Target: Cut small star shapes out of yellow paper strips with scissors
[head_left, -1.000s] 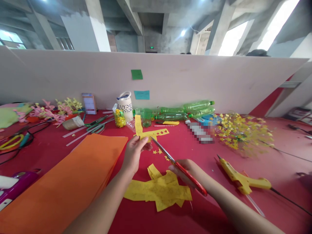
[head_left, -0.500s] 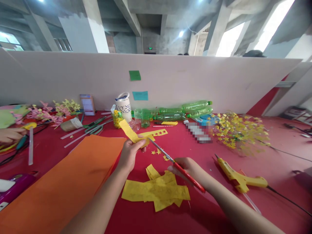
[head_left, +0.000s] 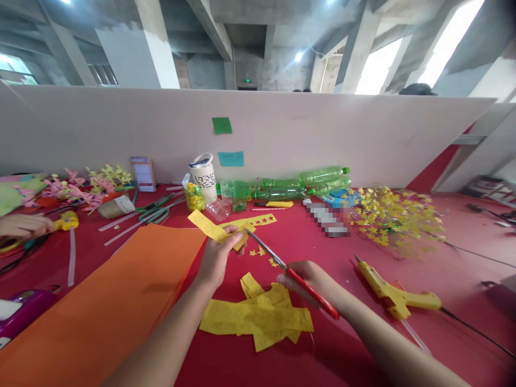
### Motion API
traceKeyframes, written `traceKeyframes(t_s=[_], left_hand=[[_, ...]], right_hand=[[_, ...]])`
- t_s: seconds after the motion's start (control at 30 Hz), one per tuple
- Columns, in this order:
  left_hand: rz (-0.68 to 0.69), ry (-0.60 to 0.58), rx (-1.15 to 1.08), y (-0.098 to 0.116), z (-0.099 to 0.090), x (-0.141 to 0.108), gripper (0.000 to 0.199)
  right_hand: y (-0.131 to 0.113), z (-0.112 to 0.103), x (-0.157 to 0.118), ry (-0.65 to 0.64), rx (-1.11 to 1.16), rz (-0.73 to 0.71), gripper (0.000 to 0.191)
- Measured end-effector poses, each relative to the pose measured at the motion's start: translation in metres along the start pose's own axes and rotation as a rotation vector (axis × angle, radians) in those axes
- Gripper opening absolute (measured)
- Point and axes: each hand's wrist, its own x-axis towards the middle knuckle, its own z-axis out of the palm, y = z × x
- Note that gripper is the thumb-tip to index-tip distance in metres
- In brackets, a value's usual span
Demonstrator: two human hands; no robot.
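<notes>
Red table is spanning below. Left hand is pinching yellow strip; right hand is gripping scissors, pointing toward 10 o'clock.

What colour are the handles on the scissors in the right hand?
Red; the head view shows the scissors' handles best, partly covered by the right hand.

Red table — orange sheets at nine o'clock, green bottles at twelve, yellow glue gun at three, yellow strips at six.
</notes>
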Motion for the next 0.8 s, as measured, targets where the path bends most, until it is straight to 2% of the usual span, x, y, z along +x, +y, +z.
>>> traceKeyframes(t_s=[0.47,0.8], left_hand=[[-0.003,0.009,0.073,-0.001,0.006,-0.007,0.018],[0.001,-0.007,0.090,0.002,0.009,-0.009,0.018]], right_hand=[[-0.007,0.004,-0.005,-0.112,0.219,-0.010,0.049],[-0.011,0.007,-0.008,-0.102,0.210,0.033,0.051]])
